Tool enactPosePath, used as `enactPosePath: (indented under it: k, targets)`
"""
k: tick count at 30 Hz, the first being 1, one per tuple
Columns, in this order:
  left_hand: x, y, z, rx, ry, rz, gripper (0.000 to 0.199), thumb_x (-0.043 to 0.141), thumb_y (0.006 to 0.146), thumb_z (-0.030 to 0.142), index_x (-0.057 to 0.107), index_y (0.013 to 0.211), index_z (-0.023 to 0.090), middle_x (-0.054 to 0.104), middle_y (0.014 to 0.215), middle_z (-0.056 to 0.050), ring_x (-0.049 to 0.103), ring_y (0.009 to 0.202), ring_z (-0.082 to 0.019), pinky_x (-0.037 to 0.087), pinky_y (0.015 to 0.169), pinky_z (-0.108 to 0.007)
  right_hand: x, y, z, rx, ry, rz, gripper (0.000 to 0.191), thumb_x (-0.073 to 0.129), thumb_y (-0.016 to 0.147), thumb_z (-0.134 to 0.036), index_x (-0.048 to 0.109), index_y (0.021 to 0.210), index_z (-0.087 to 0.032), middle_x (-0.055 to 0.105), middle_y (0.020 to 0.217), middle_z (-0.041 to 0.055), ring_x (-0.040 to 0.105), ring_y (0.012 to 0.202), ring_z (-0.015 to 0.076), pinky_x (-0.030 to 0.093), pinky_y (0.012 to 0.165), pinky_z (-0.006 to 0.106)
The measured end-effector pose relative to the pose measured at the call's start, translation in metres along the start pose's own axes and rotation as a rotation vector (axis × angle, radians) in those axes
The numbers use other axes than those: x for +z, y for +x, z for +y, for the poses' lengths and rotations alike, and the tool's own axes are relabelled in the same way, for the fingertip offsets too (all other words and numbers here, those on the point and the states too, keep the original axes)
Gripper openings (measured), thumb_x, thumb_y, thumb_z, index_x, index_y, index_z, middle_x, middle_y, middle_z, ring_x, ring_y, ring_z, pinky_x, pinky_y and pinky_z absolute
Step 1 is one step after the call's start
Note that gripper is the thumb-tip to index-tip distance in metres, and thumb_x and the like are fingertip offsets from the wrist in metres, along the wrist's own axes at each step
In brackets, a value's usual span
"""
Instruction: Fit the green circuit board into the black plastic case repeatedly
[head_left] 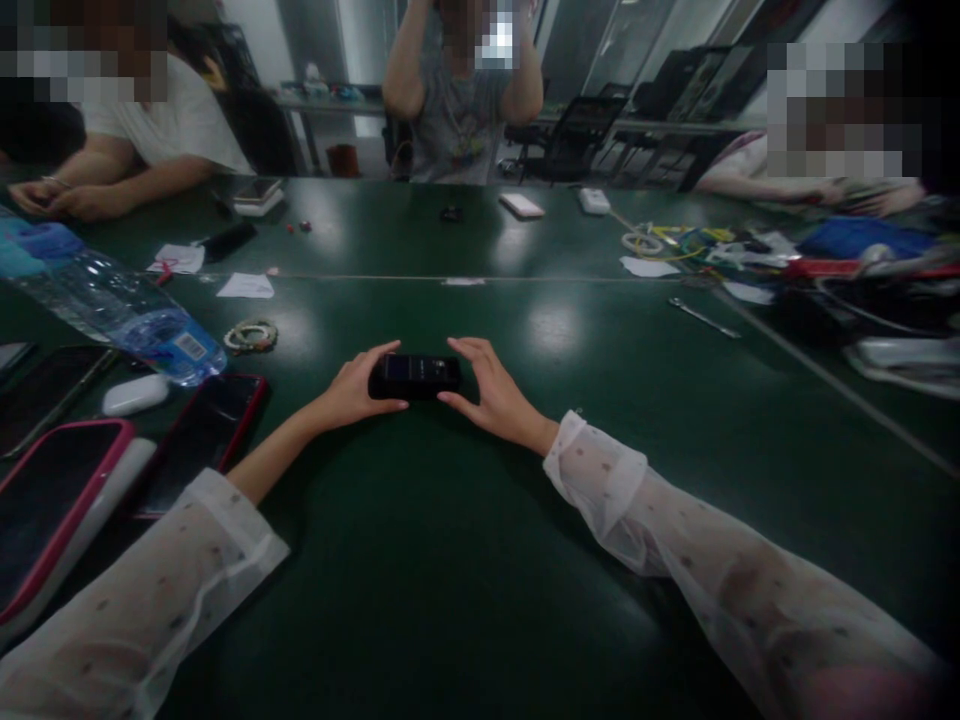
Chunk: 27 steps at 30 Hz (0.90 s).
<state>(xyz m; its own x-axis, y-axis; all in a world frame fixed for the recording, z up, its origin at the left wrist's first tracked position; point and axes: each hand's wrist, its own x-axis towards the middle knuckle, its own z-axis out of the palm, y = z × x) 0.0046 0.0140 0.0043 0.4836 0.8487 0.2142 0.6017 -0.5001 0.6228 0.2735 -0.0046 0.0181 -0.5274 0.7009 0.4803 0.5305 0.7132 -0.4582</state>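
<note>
The black device point(417, 376) sits on or just above the worktop point(420, 560), right of the bracelet point(251, 336) and slightly nearer the wearer. The left hand point(351, 390) and right hand point(499, 395), both half-open, bracket its ends between thumb and fingers; how firmly, I cannot tell. Probably light, rigid, smooth and breakable, it seems best held by those ends.

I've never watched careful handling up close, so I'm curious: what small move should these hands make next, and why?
Perhaps the right hand should close in a little on the black device. The left hand curves around one end, but a gap shows between the right hand's palm and the other end, and firm contact there is hard to tell; closing in might steady the device.
</note>
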Motion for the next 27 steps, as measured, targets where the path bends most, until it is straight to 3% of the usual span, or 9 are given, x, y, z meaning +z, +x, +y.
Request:
enactPosePath:
  k: [7, 19, 27]
  targets:
    - [-0.0042, -0.0015, 0.0037, -0.050, 0.055, -0.050, 0.082, 0.071, 0.073, 0.055, 0.037, 0.142, 0.028, 0.050, 0.132, -0.012, 0.048, 0.119, -0.033, 0.038, 0.100, -0.051, 0.0024, 0.0006, 0.0055, 0.030, 0.112, -0.088, 0.065, 0.062, 0.086, -0.038, 0.030, 0.142, -0.026, 0.050, 0.128, 0.0117, 0.055, 0.116, 0.0275, 0.049, 0.098, 0.052]
    - [-0.0039, -0.0017, 0.0026, -0.062, 0.056, -0.064, 0.078, 0.070, 0.074, 0.056, 0.039, 0.140, 0.031, 0.051, 0.131, -0.010, 0.048, 0.119, -0.033, 0.039, 0.098, -0.052, 0.0034, 0.0013, 0.0090, 0.060, 0.151, -0.104, 0.056, 0.064, 0.085, -0.028, 0.038, 0.135, -0.025, 0.055, 0.121, 0.0096, 0.059, 0.109, 0.0253, 0.051, 0.094, 0.050]
    - [-0.0019, 0.0006, 0.0030, -0.144, 0.073, -0.037, 0.078, 0.074, 0.067, 0.057, 0.047, 0.131, 0.022, 0.054, 0.123, -0.013, 0.051, 0.114, -0.035, 0.040, 0.097, -0.053, 0.0042, 0.0012, 0.0098, 0.064, 0.169, -0.050, 0.054, 0.064, 0.085, -0.027, 0.040, 0.133, -0.025, 0.054, 0.123, 0.0100, 0.057, 0.113, 0.0262, 0.050, 0.097, 0.050]
